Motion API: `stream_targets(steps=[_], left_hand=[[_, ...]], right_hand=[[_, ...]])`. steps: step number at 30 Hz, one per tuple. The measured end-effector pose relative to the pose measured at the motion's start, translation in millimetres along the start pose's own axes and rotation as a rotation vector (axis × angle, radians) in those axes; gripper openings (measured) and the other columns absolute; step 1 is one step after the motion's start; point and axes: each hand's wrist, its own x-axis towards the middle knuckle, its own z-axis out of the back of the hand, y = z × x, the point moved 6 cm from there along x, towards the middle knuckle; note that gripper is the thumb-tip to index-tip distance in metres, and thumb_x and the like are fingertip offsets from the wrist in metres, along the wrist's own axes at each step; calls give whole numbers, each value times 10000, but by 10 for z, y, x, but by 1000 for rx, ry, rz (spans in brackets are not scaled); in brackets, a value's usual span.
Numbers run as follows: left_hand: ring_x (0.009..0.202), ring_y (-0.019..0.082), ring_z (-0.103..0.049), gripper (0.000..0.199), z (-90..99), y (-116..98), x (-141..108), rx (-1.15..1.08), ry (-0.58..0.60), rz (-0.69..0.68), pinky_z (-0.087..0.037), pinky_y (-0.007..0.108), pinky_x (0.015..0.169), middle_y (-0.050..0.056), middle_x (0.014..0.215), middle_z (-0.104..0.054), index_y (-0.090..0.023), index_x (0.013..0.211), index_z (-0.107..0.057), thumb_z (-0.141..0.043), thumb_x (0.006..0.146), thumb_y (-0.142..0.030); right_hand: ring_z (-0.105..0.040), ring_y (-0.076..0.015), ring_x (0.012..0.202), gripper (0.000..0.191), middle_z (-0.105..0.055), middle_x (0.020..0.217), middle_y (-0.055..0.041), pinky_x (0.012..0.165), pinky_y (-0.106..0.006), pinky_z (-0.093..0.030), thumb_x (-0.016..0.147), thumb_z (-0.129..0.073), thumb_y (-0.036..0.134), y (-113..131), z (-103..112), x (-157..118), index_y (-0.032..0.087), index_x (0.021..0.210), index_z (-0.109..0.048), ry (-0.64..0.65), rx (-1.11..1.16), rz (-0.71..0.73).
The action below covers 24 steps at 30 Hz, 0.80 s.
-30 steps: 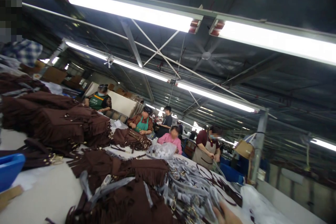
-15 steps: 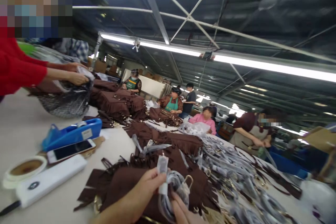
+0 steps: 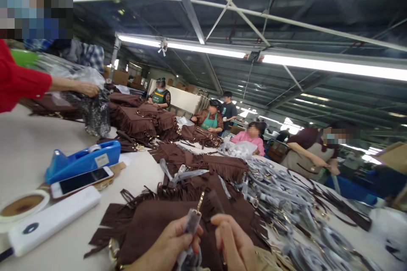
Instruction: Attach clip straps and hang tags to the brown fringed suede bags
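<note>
My left hand (image 3: 178, 241) is closed around a plastic-wrapped bag strap (image 3: 192, 221), its gold metal clasp (image 3: 201, 202) sticking up past the fingers. Just to the right, my right hand (image 3: 235, 241) has its fingers curled together, apart from the wrapped end of the strap; what they hold, if anything, is hidden. Both hands are over a dark brown fringed bag (image 3: 149, 220) lying flat on the table. A gold fitting (image 3: 113, 249) shows at the bag's left edge.
At left are a blue tape dispenser (image 3: 84, 161), a phone (image 3: 82, 181), a tape roll (image 3: 23, 205) and a white device (image 3: 54, 218). Wrapped straps (image 3: 286, 203) pile up at right. Brown bags (image 3: 136, 118) lie behind. A red-sleeved co-worker's hand (image 3: 87, 88) holds plastic (image 3: 95, 114).
My right hand has come away from the coiled part of the wrapped strap. My left hand has lowered and turned the strap, so its clasp points up. The co-worker's plastic has shifted.
</note>
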Motion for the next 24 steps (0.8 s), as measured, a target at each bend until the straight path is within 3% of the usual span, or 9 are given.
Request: stream_targets(steps=[2,5,8,10,12,15,17,19,24], left_hand=[[650,149,-474,213,-93,-26,-47,94,62,-18,-351,276,665,18,668,-573,-140,827,-628,-616,736,-333],[675,155,-483,145,-174,-106,-114,162,128,-18,-362,282,691,17,693,-566,-149,785,-602,-600,738,-286],[741,169,-507,334,-205,-204,-133,106,123,-26,-373,279,714,15,784,-581,-156,1025,-588,-640,737,-317],[788,175,-504,496,-224,-273,-119,74,72,-81,-370,267,711,13,840,-565,-180,1191,-528,-666,766,-394],[760,159,-479,508,-242,-313,-96,107,0,-142,-358,251,680,7,850,-542,-194,1220,-517,-655,799,-442],[602,111,-373,356,-272,-264,-66,209,-17,-122,-305,229,573,-30,725,-476,-171,1024,-592,-613,834,-472],[536,99,-314,376,-262,-219,-64,263,17,-87,-258,232,522,-50,609,-418,-153,816,-591,-603,818,-529],[539,104,-353,404,-224,-178,-76,275,47,-33,-274,234,534,-38,568,-442,-147,696,-572,-635,772,-539],[651,148,-519,336,-152,-47,-77,84,82,117,-376,248,639,64,712,-646,-124,745,-607,-712,674,-435]], right_hand=[[-500,-143,525,455,-531,581,31,494,-222,-407,888,-508,559,205,78,201,167,1076,-642,-30,39,-14],[-485,-132,577,283,-512,608,37,551,-225,-386,857,-562,450,443,-6,382,179,814,-631,101,31,10],[-440,-116,561,316,-450,577,53,536,-223,-345,879,-510,406,464,-92,395,195,644,-519,176,85,-10],[-428,-114,553,320,-449,579,56,527,-224,-338,886,-497,420,412,-101,365,192,665,-528,162,117,-28],[-442,-118,565,323,-473,593,48,532,-227,-344,888,-496,430,377,-78,342,188,683,-555,119,114,-17],[-466,-124,561,327,-493,579,43,537,-228,-357,884,-505,436,354,-6,342,191,676,-563,20,94,-3],[-469,-122,527,334,-490,552,48,517,-224,-367,882,-508,446,327,21,357,197,662,-548,1,114,-20],[-470,-122,509,339,-486,540,52,500,-219,-376,888,-503,450,296,53,379,201,661,-544,-18,120,-23],[-566,-138,595,292,-598,640,18,578,-214,-430,912,-499,414,360,250,395,202,750,-617,-142,-93,144]])
